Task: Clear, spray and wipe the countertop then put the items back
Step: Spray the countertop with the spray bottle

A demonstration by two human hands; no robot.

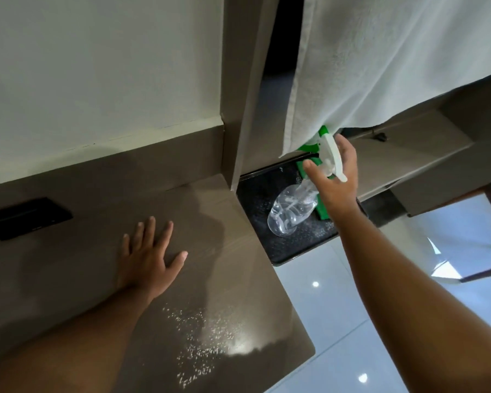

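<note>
Worktop [97, 279] sprayed near its front right corner.
Right hand [333, 177], fingers loosely around spray bottle [291, 211]; set it down gently. Left hand [148, 251] lies flat.

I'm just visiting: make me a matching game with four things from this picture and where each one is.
Things:
1. left hand
2. spray bottle
3. white towel
4. spray droplets

Places:
A. hanging above the black tray
B. near edge of the countertop
C. flat on the countertop
D. in the right hand, over the tray

Pairs: 1-C, 2-D, 3-A, 4-B
</note>
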